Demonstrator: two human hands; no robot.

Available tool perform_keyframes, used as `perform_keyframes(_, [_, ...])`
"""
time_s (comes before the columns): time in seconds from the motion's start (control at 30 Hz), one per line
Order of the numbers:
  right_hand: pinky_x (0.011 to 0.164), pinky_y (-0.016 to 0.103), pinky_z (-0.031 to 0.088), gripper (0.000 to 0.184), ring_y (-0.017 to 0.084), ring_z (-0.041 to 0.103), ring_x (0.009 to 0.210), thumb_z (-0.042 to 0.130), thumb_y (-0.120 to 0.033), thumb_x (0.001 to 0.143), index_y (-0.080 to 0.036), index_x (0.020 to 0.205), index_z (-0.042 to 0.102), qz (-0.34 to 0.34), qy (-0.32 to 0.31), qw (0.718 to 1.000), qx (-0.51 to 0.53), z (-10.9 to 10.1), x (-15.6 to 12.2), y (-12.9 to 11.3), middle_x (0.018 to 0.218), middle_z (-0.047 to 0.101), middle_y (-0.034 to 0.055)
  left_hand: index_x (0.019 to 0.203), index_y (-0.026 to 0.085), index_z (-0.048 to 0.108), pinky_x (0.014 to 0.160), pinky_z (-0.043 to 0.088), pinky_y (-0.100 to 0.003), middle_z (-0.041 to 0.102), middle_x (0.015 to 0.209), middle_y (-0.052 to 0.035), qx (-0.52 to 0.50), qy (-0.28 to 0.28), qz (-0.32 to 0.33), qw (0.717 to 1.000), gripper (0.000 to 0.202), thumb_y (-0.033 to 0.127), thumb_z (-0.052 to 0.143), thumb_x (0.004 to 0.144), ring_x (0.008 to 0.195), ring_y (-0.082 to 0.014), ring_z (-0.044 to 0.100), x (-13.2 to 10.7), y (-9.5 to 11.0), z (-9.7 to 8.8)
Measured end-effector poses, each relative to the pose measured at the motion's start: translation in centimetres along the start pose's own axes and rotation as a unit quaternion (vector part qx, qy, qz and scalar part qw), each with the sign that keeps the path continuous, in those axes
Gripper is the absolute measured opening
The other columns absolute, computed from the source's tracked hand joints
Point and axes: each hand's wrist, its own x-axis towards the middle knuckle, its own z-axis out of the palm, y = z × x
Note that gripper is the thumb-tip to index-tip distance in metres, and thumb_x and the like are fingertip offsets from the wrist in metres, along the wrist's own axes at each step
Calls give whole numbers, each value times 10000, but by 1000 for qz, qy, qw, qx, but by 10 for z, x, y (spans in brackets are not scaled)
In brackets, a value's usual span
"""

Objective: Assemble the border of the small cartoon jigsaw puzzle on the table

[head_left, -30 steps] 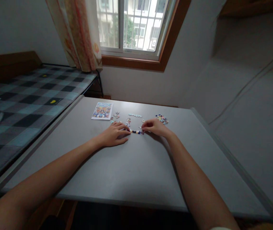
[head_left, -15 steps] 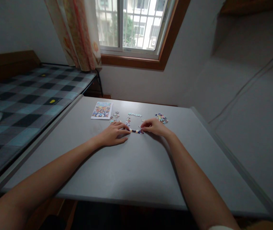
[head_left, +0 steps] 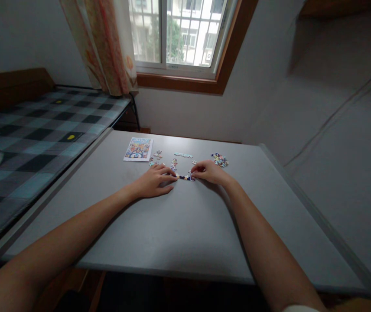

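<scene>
A short row of joined jigsaw pieces (head_left: 183,177) lies on the white table between my hands. My left hand (head_left: 157,180) rests flat with fingers spread, its fingertips touching the row's left end. At the right end, my right hand (head_left: 210,171) pinches a small jigsaw piece (head_left: 190,173) between thumb and forefinger. Just beyond, a short upright strip of joined pieces (head_left: 174,164) runs away from me, and a pale green strip (head_left: 183,155) lies farther back. A single loose piece (head_left: 194,162) sits near my right fingers.
A heap of jigsaw pieces (head_left: 219,160) is at the right, and scattered pieces (head_left: 157,155) lie behind my left hand. The printed picture sheet (head_left: 138,149) lies at the back left of the table (head_left: 172,234). A bed with a checked cover (head_left: 58,125) adjoins the left side.
Both hands stay almost where they were. The fingers of my right hand have shifted only very slightly at the row's right end.
</scene>
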Motion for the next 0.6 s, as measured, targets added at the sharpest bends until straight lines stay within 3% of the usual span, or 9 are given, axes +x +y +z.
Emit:
perform_keyframes(0.43, [620, 247, 414, 184, 128, 558, 643, 666, -294, 743, -131, 804, 727, -7, -3, 1000, 10, -4, -1, 2, 685, 663, 31, 1189, 262, 658, 961, 386, -420, 641, 1187, -54, -3, 3, 0, 1000, 321, 369, 535, 913, 1077, -236, 538, 0, 1, -2])
perform_keyframes(0.6, [652, 247, 436, 142, 134, 585, 671, 642, -244, 766, -144, 809, 733, -6, 31, 999, -12, 0, 1, 6, 715, 686, 37, 1191, 268, 659, 959, 384, -429, 640, 1188, -57, -4, 2, 2, 1000, 324, 372, 528, 914, 1074, -240, 535, 0, 1, -1])
